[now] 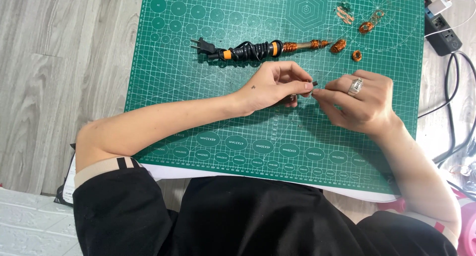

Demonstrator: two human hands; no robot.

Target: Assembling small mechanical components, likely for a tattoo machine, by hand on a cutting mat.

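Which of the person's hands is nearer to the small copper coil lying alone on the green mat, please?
The right hand. It sits just below the copper coil, its knuckles close under it. The left hand is farther off, down and to the left, beneath the soldering iron.

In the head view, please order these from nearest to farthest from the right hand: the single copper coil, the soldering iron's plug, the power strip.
From the right hand:
1. Single copper coil, just above the hand on the green mat.
2. Power strip, off the mat at the upper right.
3. Soldering iron's plug, far to the left on the mat.
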